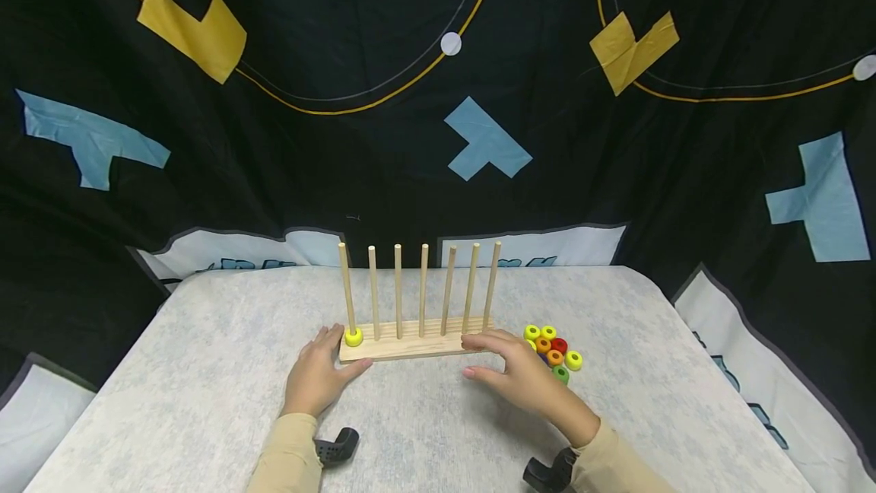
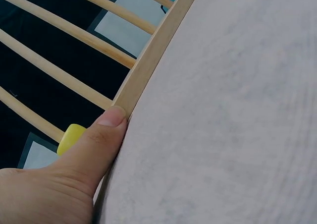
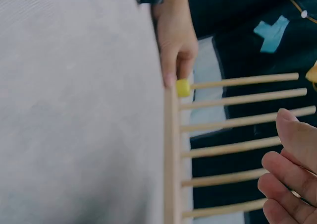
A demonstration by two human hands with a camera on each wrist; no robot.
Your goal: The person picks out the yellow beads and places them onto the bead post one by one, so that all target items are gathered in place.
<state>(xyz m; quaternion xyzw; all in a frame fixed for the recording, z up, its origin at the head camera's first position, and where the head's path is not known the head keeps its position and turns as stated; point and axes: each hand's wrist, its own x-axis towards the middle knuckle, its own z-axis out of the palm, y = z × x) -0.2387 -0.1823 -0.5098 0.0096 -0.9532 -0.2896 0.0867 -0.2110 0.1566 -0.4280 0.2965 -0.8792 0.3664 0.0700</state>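
A wooden peg board (image 1: 417, 347) with several upright pegs stands mid-table in the head view. One yellow bead (image 1: 353, 338) sits at the foot of its leftmost peg. My left hand (image 1: 316, 379) grips the board's left end; the left wrist view shows the thumb (image 2: 101, 140) against the front edge by that bead. Near the board's right end hovers my right hand (image 1: 516, 371), fingers relaxed and apart from the thumb, with nothing held. In the right wrist view, its fingers (image 3: 287, 179) are loosely bent in front of the pegs.
To the right of the board lies a cluster of several loose beads, among them a red bead (image 1: 559, 345), a green bead (image 1: 560, 375) and a yellow bead (image 1: 573, 361). The right hand partly covers the cluster. A dark curtain (image 1: 383, 173) hangs behind the pale table (image 1: 226, 341).
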